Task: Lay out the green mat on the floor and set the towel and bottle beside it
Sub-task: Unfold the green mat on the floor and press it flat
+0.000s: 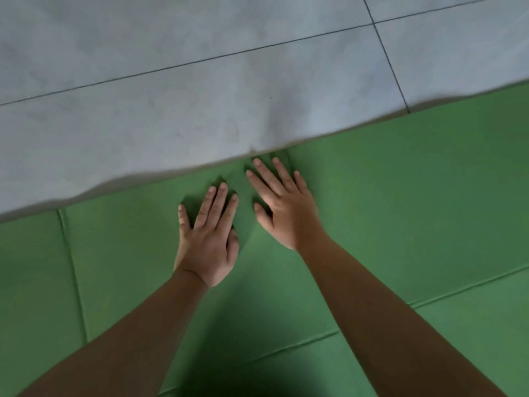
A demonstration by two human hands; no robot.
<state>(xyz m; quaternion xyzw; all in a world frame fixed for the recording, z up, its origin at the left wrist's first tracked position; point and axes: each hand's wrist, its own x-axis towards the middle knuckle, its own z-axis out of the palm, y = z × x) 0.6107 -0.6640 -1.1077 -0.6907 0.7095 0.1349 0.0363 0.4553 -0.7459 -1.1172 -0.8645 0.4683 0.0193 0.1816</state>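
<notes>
Green mat (400, 210) lies mid-frame under the flat, ungrasping left hand (207, 239) and right hand (283, 207); its wavy edge may spring up once released.

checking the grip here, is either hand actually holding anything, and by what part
Nothing is held. The left hand and right hand lie flat with straight fingers on the green mat, pressing near its far edge by the tiled floor.

Only one view is given, head-worn: the green mat (400, 196) and the tiled floor (171, 81) are seen from close above, steeply downward and forward.
</notes>
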